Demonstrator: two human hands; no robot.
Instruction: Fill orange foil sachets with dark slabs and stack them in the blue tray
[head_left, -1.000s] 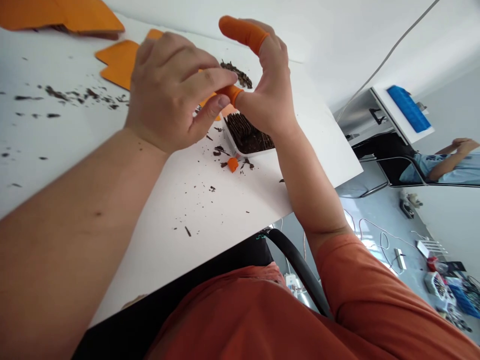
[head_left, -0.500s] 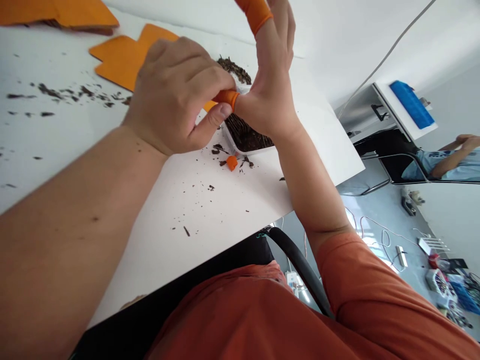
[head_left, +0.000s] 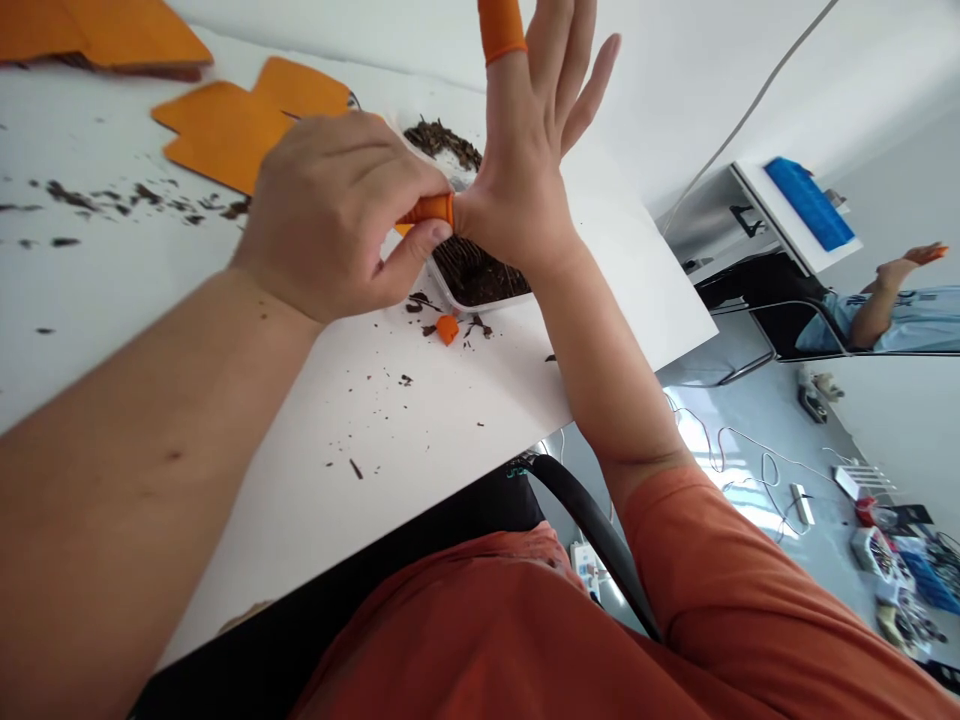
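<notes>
My left hand (head_left: 330, 215) is closed, thumb and fingers pinching the orange finger cot (head_left: 435, 210) on my right thumb. My right hand (head_left: 521, 170) has its fingers spread upward, with a second orange finger cot (head_left: 502, 32) on the index finger. Behind and below the hands stands a clear plastic tub (head_left: 469, 308) of dark, shredded plant matter, partly hidden by them. A small orange rolled piece (head_left: 448, 329) lies on the white table (head_left: 450, 400) in front of the tub.
Orange sheets (head_left: 217, 135) and a folded orange stack (head_left: 142, 35) lie at the upper left. Dark crumbs are scattered over the table, with a brown pile (head_left: 442, 140) behind the tub. A black chair armrest (head_left: 592, 520) is below the table edge. Another person's arm (head_left: 877, 310) shows far right.
The view has shifted slightly, and both hands appear a little further left. My right hand's fingers have fanned out more. The other person's hand has lifted, showing orange at the fingertips.
</notes>
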